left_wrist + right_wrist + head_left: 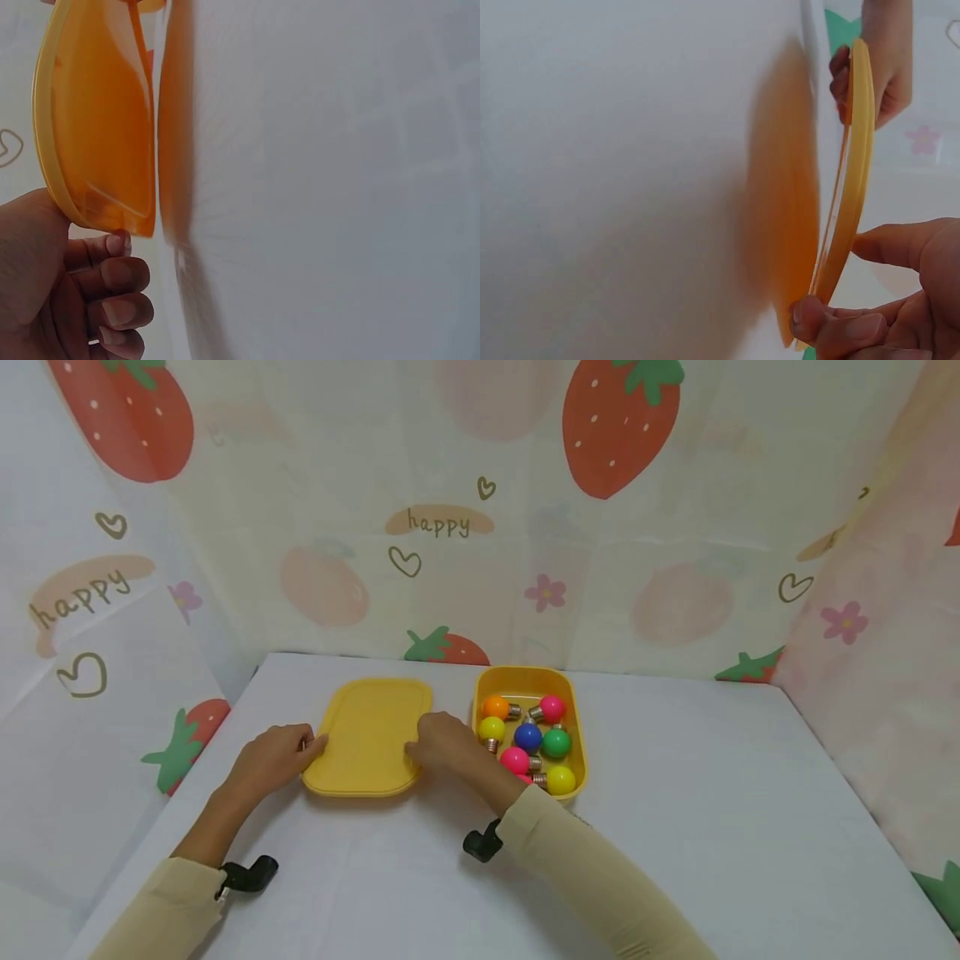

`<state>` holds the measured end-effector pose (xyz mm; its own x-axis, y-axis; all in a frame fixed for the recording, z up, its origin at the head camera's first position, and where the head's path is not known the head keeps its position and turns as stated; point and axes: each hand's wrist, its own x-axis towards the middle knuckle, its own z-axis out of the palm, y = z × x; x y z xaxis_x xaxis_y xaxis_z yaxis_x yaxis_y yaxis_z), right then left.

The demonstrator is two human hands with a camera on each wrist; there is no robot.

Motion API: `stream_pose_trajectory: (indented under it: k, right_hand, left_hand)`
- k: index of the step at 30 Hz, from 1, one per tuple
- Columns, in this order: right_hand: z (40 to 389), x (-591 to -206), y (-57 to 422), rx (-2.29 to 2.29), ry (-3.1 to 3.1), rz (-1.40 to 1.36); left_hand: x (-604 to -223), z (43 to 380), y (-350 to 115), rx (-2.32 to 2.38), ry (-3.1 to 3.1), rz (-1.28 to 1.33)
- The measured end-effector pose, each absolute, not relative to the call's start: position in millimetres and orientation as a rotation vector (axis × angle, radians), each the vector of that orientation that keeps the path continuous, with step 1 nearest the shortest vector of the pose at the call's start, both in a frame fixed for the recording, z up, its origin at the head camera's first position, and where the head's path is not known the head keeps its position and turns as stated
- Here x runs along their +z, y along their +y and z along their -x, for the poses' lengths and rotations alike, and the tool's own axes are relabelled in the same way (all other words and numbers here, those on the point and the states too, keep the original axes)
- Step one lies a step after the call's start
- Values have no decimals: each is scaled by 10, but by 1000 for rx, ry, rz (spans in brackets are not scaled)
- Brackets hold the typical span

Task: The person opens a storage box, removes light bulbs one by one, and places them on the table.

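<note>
Both hands hold a yellow plastic lid [367, 735] by its opposite sides, close over the table. My left hand [273, 762] pinches the left edge, and in the left wrist view its thumb lies on one face with the index finger at the other. On the right edge is my right hand [450, 745]; the right wrist view shows its thumb against the lid's top and fingers under the rim. Just right of that hand stands a yellow box [525, 674] without a cover. Inside lie several coloured light bulbs, among them a blue bulb [528, 737] and a green bulb [557, 743].
A white cloth [720, 827] covers the table. Behind it hangs a strawberry-print curtain [435, 585], with similar sheets at both sides. The right forearm [600, 877] passes in front of the box's near left corner. Each wrist wears a small black camera [251, 874].
</note>
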<state>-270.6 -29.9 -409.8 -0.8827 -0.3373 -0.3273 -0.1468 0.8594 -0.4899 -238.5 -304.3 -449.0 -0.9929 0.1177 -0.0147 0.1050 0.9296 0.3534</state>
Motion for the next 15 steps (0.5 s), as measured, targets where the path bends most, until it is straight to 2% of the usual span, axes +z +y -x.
stream_pose_trajectory:
  k: [15]
  right_hand:
    - [2715, -4186, -326, -591, 2556, 369]
  left_hand:
    - [-4561, 2375, -3072, 497, 2938, -199]
